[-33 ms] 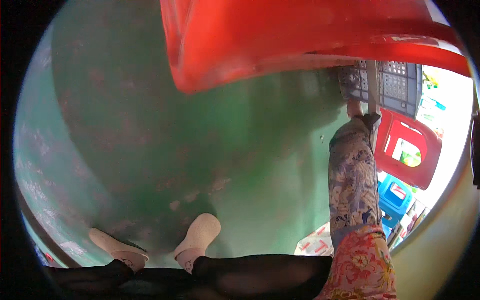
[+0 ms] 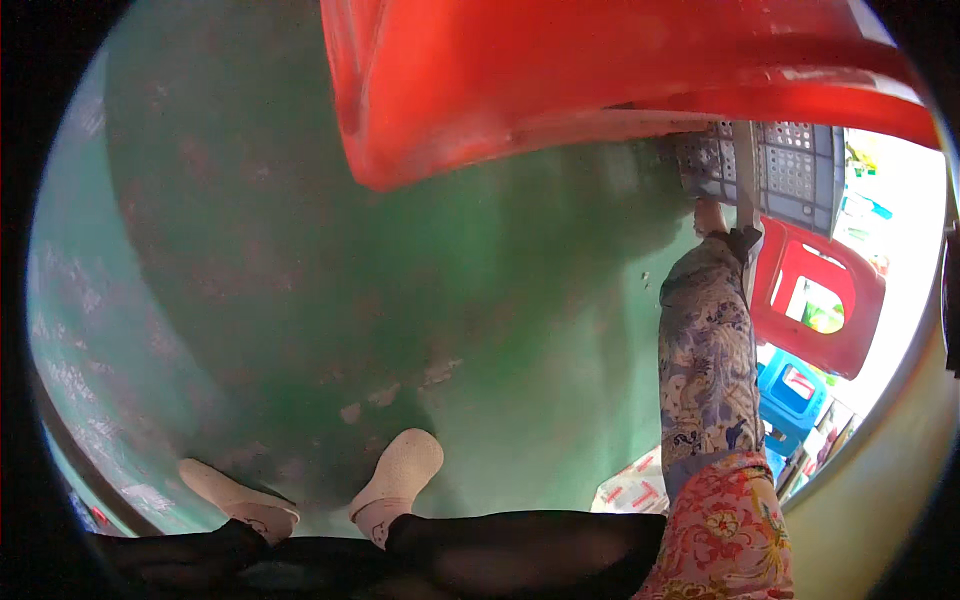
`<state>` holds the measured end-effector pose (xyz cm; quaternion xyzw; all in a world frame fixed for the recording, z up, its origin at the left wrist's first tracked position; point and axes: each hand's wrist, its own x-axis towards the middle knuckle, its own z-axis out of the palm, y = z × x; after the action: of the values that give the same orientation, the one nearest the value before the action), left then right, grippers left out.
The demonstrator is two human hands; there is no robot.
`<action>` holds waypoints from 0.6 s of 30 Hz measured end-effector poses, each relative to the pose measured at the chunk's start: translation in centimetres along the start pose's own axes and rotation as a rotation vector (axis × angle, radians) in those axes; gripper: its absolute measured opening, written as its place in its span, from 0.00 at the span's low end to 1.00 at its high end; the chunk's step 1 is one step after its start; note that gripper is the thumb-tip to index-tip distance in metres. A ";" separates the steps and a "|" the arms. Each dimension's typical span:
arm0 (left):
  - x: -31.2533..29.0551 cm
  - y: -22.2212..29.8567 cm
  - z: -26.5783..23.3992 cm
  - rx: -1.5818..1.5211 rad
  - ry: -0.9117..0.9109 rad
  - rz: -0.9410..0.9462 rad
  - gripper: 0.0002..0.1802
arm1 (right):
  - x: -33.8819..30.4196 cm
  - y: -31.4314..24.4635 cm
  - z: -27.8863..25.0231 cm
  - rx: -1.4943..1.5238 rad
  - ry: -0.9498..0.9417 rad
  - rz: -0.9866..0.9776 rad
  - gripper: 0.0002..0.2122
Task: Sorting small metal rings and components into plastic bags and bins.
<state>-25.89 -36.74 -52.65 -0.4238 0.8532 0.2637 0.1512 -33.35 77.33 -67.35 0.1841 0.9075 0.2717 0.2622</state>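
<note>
A sleeved arm, red floral near the lower edge and blue-grey patterned further on, reaches up the right side. Beyond its cuff only a small piece of my right hand shows, close to an upright pale bar and a grey perforated plastic crate. Its fingers cannot be made out, so whether it grips anything is unclear. Above it, a large, smooth red plastic object with a curved rim fills the top of the view; its upper part is cut off. My left hand is out of sight.
A red plastic stool and a blue plastic stool are right of the arm. Patterned paper or plastic lies on the worn green floor. Two pale clogs with black-clad legs are at the lower left.
</note>
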 end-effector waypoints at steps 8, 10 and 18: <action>-0.9 2.2 -5.8 0.120 0.064 0.037 0.15 | -11.1 -14.2 -4.6 0.780 -0.114 0.352 0.11; -1.3 2.9 -9.9 0.165 0.127 0.054 0.15 | -16.5 -24.1 -13.9 0.800 0.129 0.137 0.10; -2.5 -1.5 -15.3 0.032 0.154 -0.041 0.15 | -26.2 -41.4 -48.4 1.723 -0.834 -0.325 0.21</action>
<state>-23.68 -44.73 -39.45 -0.4576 0.8576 0.2135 0.0975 -48.37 13.18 -47.35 0.2668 0.6439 -0.6127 0.3725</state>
